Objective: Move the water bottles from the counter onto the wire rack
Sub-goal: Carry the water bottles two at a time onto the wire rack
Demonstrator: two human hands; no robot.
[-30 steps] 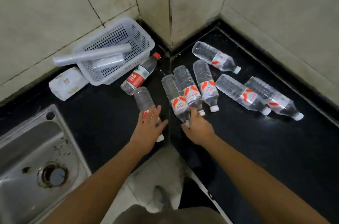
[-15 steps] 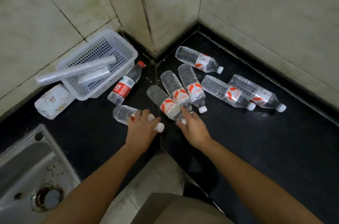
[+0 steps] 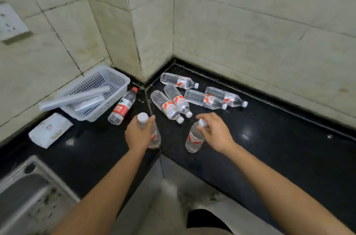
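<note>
On the black table (image 3: 269,154), near its inner front edge, both grips are busy. Left grip (image 3: 139,134) is wrapped round the neck of the left bottle (image 3: 155,136). That bottle stands upright with its white cap poking out above the fingers. Can't tell if its base touches the table. Right grip (image 3: 215,132) is curled over the cap and neck of the right bottle (image 3: 194,138). It leans, with its base down and to the left of the grip, low at the table; contact is unclear.

Just beyond, between the two grips, the near pair of bottles (image 3: 167,106) lies flat, side by side, caps pointing toward the right grip. Beyond the right grip the far pair of bottles (image 3: 204,99) lies flat, touching, caps to the right. The corner bottle (image 3: 179,80) lies farthest out, by the wall.

Beyond and left of the left grip lies a red-capped bottle (image 3: 123,106) with a red label, just beside a white basket (image 3: 115,82) holding grey rolls (image 3: 75,98). A white packet (image 3: 50,130) sits well left of the left grip. A steel sink (image 3: 25,192) is nearer the person, also left.
</note>
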